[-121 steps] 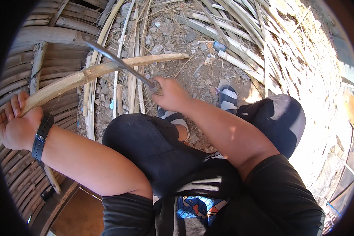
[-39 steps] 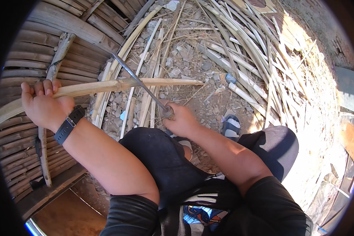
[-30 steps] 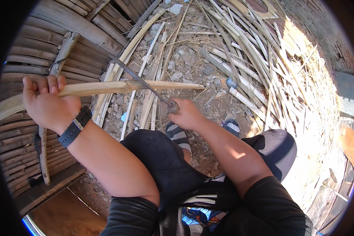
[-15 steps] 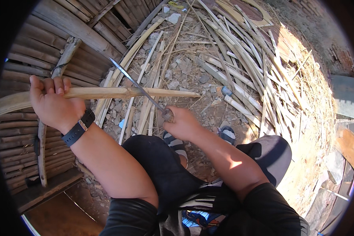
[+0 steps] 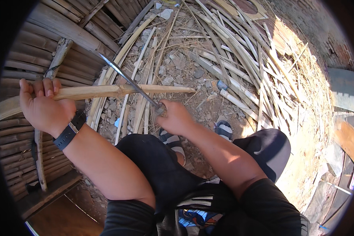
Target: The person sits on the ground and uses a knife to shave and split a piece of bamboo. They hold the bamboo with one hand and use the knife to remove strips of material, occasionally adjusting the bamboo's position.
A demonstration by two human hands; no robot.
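A long split bamboo strip (image 5: 102,91) lies crosswise in front of me, its tapered end pointing right. My left hand (image 5: 47,103) is wrapped round its left part, fingers curled over the top. In my right hand (image 5: 176,118) is the handle of a machete (image 5: 131,83), whose long narrow blade slants up and left across the strip. The blade rests on or just over the bamboo, right of a node; contact is hard to make out. Part of the handle is hidden by my fingers.
A bamboo slat wall (image 5: 27,145) stands close on the left. Several loose bamboo strips (image 5: 240,74) are heaped at the far right, with more strips (image 5: 139,106) on the rubble ground ahead. My sandalled feet (image 5: 173,141) are below the work. A brick wall (image 5: 338,51) rises at the right.
Both hands, the strip and the machete appear slightly further left, along with the whole scene. The blade has slid a little leftward along the bamboo. Both grips are unchanged.
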